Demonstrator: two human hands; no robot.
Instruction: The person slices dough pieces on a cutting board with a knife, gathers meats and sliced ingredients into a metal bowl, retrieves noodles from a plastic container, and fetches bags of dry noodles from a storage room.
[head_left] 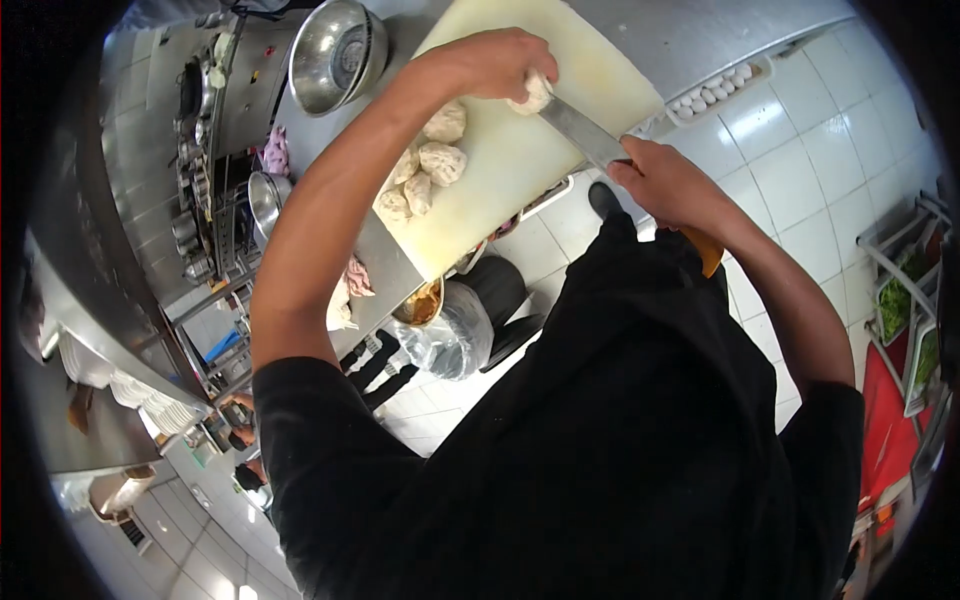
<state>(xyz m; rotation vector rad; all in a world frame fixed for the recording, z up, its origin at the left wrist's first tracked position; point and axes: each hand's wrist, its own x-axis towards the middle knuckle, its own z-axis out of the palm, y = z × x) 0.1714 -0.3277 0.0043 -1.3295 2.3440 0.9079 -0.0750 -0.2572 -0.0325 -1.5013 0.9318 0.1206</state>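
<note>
My left hand (500,62) is closed around a pale, lumpy ball (530,97) at the far part of the yellowish cutting board (510,180). It could be dough or a peeled root; I cannot tell which. A knife (582,133) is in my right hand (668,182), fingers wrapped round its handle. Its broad blade points up and left, with the tip against or just beside the ball. Several similar pale lumps (443,163) lie grouped along the board's left side, under my left forearm.
Nested metal bowls (330,58) stand on the steel counter left of the board. Eggs (710,93) fill a tray beyond the right edge. Below the board are a pot (420,302) with brown contents and a bin with a clear liner (450,335). Other people appear at lower left.
</note>
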